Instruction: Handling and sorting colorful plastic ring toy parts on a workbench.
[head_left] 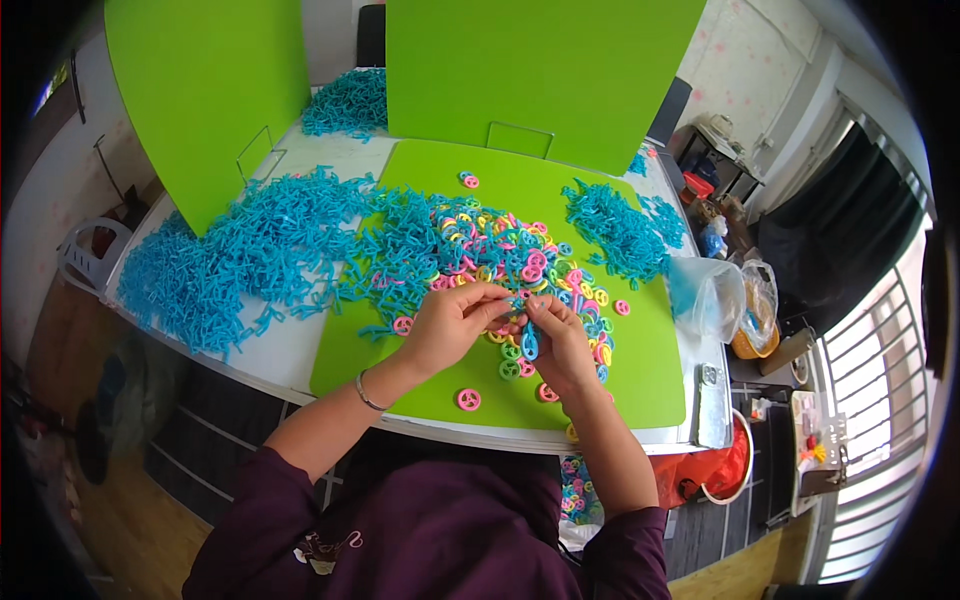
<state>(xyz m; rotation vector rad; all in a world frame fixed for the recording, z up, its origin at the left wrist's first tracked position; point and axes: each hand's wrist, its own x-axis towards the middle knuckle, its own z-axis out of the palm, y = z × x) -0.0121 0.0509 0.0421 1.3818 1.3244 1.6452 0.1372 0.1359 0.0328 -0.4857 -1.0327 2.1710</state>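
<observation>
My left hand (448, 318) and my right hand (562, 345) meet over the near middle of the green mat. The left fingertips pinch a small teal plastic piece (515, 303), partly hidden by the fingers. Below the right thumb hangs a blue plastic ring (530, 344), with the right fingers closed round its upper part. Whether the two pieces are joined cannot be made out. Just beyond and under my hands lies a heap of small spoked plastic wheels (535, 262) in pink, yellow, green and blue. Thin teal plastic pieces (402, 250) mix into its left side.
Large teal heaps (260, 240) cover the table's left; another teal pile (620, 235) lies right. A green mat (645, 370) spans the middle. Upright green boards (540, 70) stand behind. A phone (712, 405) and a clear plastic bag (706, 300) sit at the right edge.
</observation>
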